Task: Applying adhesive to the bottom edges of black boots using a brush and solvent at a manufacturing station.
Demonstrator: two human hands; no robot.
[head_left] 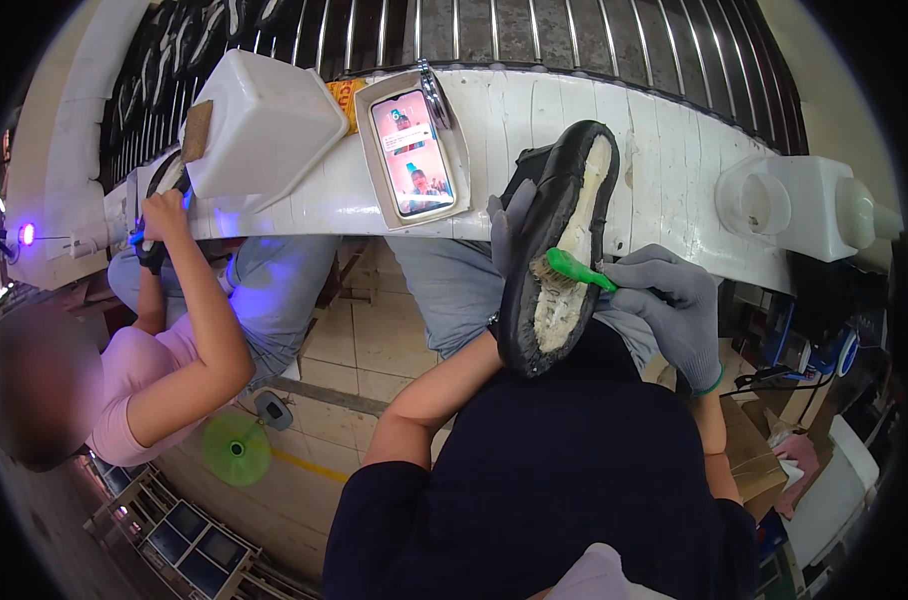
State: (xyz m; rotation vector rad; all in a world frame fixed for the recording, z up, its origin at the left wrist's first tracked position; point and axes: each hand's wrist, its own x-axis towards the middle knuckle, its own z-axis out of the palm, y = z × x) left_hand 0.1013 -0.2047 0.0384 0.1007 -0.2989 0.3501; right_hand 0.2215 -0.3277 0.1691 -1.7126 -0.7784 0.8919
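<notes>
A black shoe upper [546,215] is held sole side up, its pale bottom facing me. My left hand [512,222], in a grey glove, grips it from the left side, with part of the fingers hidden behind the shoe. In my gloved right hand [666,300] is a small green-handled brush [577,268], pinched between thumb and fingers. Its bristles touch the pale bottom about midway along. Below the brush the pale surface looks rough and whitish; toward the far end it is smoother.
A white bench [694,190] runs across, with a roller conveyor [534,35] behind it. On the bench are a phone [412,152] in a tray, a large white container [259,125] and a white bottle [824,205]. At left a co-worker [179,380] handles another shoe.
</notes>
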